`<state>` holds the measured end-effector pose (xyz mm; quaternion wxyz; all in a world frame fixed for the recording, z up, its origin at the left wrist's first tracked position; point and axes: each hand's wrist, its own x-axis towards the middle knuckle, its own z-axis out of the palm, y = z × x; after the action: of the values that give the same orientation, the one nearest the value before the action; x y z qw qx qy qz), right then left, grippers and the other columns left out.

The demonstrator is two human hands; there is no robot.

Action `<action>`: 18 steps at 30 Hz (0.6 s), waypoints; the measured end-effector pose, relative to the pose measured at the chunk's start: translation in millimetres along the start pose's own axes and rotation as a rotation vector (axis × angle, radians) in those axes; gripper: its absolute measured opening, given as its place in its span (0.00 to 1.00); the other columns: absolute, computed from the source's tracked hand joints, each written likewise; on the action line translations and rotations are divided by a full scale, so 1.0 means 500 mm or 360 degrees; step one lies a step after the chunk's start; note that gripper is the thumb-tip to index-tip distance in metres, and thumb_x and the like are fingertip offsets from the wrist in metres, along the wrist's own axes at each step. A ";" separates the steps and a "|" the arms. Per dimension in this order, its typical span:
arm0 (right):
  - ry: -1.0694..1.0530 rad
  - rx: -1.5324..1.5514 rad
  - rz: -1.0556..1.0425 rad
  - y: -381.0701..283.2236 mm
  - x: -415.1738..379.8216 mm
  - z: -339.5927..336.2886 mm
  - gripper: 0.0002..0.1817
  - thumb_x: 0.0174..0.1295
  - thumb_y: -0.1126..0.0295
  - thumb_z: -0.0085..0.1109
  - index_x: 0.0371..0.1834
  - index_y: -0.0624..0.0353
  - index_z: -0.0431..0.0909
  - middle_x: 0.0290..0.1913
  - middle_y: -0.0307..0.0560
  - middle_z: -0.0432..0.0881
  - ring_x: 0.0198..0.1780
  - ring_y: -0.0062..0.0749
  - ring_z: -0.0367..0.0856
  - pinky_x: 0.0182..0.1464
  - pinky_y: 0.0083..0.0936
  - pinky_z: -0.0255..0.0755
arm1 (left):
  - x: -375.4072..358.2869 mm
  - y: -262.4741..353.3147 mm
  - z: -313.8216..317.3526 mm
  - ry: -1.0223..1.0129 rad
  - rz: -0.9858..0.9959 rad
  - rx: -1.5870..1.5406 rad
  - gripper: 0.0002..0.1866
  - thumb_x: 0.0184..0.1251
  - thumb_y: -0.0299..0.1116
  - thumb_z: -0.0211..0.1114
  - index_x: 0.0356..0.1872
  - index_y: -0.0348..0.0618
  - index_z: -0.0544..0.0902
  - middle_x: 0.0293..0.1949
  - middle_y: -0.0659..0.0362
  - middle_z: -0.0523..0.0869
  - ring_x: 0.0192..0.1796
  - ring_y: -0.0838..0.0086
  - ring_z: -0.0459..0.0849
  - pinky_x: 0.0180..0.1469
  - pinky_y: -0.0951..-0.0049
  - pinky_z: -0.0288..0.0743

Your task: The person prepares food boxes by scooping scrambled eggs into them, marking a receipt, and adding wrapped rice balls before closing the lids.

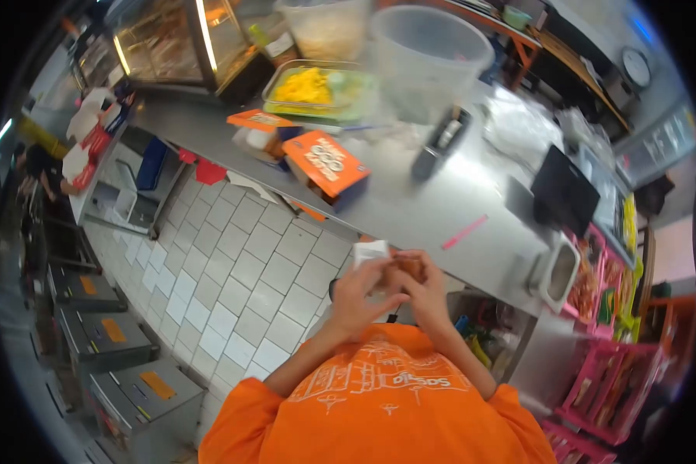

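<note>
In front of the orange shirt [387, 402], close to the near edge of the steel counter [472, 255], my two hands are brought together. My left hand [353, 303] has its fingers curled at the lower edge of a small white item [370, 250], its thumb pointing toward the other hand. My right hand [429, 290] is closed round a small brownish-orange item [411, 268], whose kind I cannot tell. Fingers hide much of both items. A pink strip [465, 233] lies on the counter, just beyond my right hand.
Orange printed boxes [329, 162] stand by the counter's left edge. Behind them are a tray of yellow food [305, 87] and a large clear tub [429, 66]. A black device [441, 143], a black screen [566, 190] and a metal container [555, 272] sit further right.
</note>
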<state>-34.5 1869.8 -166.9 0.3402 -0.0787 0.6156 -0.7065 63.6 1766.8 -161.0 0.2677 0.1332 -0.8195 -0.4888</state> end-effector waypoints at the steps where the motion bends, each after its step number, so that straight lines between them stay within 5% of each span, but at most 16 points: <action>1: -0.0169 -0.0075 -0.0082 0.051 0.055 0.047 0.14 0.62 0.76 0.59 0.50 0.61 0.73 0.41 0.41 0.81 0.37 0.17 0.78 0.34 0.15 0.73 | 0.000 -0.052 -0.039 0.0135 -0.0178 0.0062 0.18 0.58 0.34 0.72 0.48 0.40 0.81 0.37 0.55 0.85 0.40 0.74 0.83 0.41 0.74 0.77; 3: -0.0343 -0.0156 -0.0097 0.084 0.093 0.123 0.14 0.62 0.76 0.59 0.50 0.61 0.73 0.41 0.42 0.81 0.37 0.18 0.78 0.35 0.16 0.74 | -0.018 -0.129 -0.105 0.0361 -0.0561 -0.0031 0.12 0.61 0.32 0.69 0.44 0.37 0.82 0.35 0.56 0.86 0.39 0.76 0.83 0.42 0.73 0.76; 4: -0.0521 0.0006 0.0151 0.081 0.117 0.165 0.14 0.62 0.75 0.59 0.51 0.62 0.73 0.40 0.42 0.81 0.37 0.18 0.78 0.35 0.16 0.74 | -0.018 -0.164 -0.141 0.0469 -0.0724 -0.0173 0.09 0.63 0.30 0.67 0.41 0.36 0.83 0.34 0.57 0.87 0.38 0.77 0.82 0.42 0.73 0.76; 6: -0.0696 0.0189 0.0388 0.082 0.174 0.228 0.14 0.62 0.75 0.60 0.51 0.63 0.74 0.39 0.42 0.81 0.36 0.19 0.78 0.35 0.17 0.75 | -0.005 -0.225 -0.218 0.0598 -0.0674 -0.0043 0.07 0.65 0.28 0.65 0.39 0.35 0.83 0.34 0.58 0.87 0.38 0.78 0.82 0.42 0.73 0.76; 8: -0.0876 -0.0340 0.0296 0.108 0.238 0.255 0.17 0.65 0.72 0.57 0.56 0.64 0.71 0.41 0.42 0.82 0.39 0.20 0.79 0.39 0.19 0.76 | 0.027 -0.270 -0.300 0.0665 -0.0620 0.0124 0.07 0.67 0.27 0.62 0.39 0.34 0.84 0.33 0.58 0.87 0.37 0.79 0.82 0.40 0.74 0.76; 10: -0.0801 -0.0636 0.0089 0.103 0.298 0.281 0.16 0.62 0.75 0.58 0.52 0.68 0.71 0.32 0.50 0.82 0.36 0.30 0.82 0.37 0.26 0.77 | 0.089 -0.298 -0.381 0.0548 -0.0598 0.0351 0.08 0.68 0.29 0.61 0.39 0.35 0.84 0.32 0.55 0.87 0.35 0.74 0.84 0.39 0.74 0.75; 12: -0.0565 -0.1337 -0.0663 0.085 0.354 0.295 0.18 0.58 0.77 0.57 0.53 0.69 0.70 0.37 0.59 0.81 0.39 0.50 0.82 0.41 0.37 0.76 | 0.178 -0.321 -0.448 0.0414 -0.0445 0.0713 0.09 0.68 0.32 0.60 0.39 0.37 0.84 0.32 0.50 0.86 0.32 0.64 0.84 0.37 0.70 0.74; 15: -0.0239 -0.1450 -0.1138 0.025 0.384 0.294 0.19 0.55 0.78 0.57 0.52 0.67 0.70 0.42 0.64 0.78 0.42 0.62 0.77 0.44 0.45 0.72 | 0.323 -0.353 -0.516 0.0140 -0.0196 0.1110 0.09 0.66 0.33 0.60 0.38 0.40 0.83 0.31 0.50 0.83 0.32 0.52 0.81 0.34 0.61 0.72; 18: -0.0256 -0.1428 -0.0952 -0.081 0.417 0.270 0.15 0.56 0.78 0.57 0.47 0.66 0.72 0.44 0.62 0.77 0.42 0.58 0.78 0.44 0.45 0.71 | 0.444 -0.370 -0.536 -0.0204 0.0017 0.1418 0.07 0.62 0.33 0.62 0.38 0.45 0.83 0.36 0.54 0.81 0.38 0.56 0.82 0.37 0.60 0.74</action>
<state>-135.8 1639.5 -162.7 0.1034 -0.4418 0.7793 -0.4321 25.8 1374.4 -152.2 0.1354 0.2007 -0.9657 -0.0940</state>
